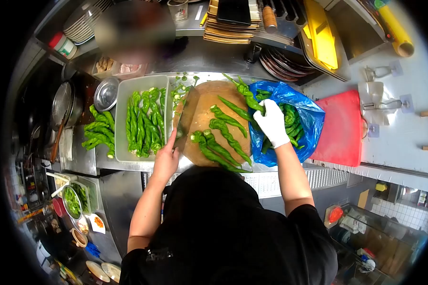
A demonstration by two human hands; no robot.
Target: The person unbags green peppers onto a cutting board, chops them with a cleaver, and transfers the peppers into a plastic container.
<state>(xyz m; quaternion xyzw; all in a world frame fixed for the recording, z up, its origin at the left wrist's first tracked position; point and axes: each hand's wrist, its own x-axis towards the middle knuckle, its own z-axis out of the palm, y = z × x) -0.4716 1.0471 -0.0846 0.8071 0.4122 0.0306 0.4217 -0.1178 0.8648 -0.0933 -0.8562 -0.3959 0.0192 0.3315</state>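
Observation:
My left hand (165, 156) is closed around the handle of a cleaver (187, 114), its blade upright over the left side of a round wooden chopping board (202, 102). My right hand (273, 122), in a white glove, grips a long green pepper (250, 99) at the rim of a blue plastic bag (314, 116). More green peppers (292, 118) fill the bag. Several loose peppers (228, 137) lie on the board. Left of the cleaver, a translucent plastic tub (121, 130) holds peppers with their stem ends cut. Cut-off stems (179, 90) are scattered beside the board.
A red cutting board (340, 128) lies right of the bag. Peppers (100, 130) and a metal bowl (106, 94) sit left of the tub. Stacked trays (230, 33) and knives stand on the shelf ahead. A strainer of cut greens (72, 202) is at lower left.

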